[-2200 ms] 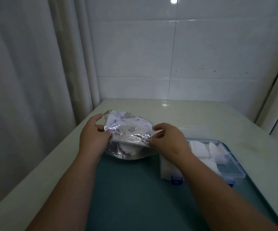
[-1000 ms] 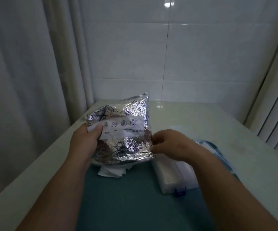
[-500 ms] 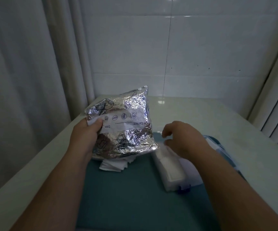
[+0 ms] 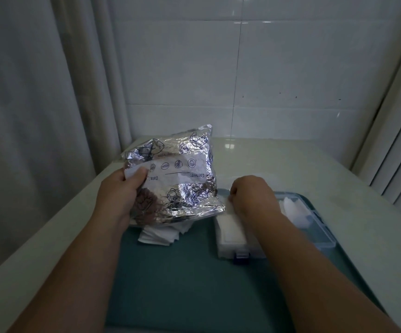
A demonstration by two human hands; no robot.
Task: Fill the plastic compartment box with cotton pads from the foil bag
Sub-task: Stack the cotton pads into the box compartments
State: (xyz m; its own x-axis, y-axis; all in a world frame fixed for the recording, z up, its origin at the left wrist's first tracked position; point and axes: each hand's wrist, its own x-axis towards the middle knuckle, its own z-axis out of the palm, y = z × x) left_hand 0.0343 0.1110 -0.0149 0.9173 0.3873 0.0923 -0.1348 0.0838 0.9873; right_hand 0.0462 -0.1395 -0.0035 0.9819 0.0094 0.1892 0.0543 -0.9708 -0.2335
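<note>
Foil bag (image 4: pixel 185 198), one, pinched by left fingers (image 4: pixel 138 175); right fingers (image 4: pixel 235 191) curled on one box (image 4: pixel 325 233), hold unclear.

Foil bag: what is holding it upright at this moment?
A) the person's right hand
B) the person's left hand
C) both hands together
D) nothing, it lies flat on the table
B: only the left hand grips the foil bag, thumb on its white label; the right hand is down at the plastic compartment box.
</note>
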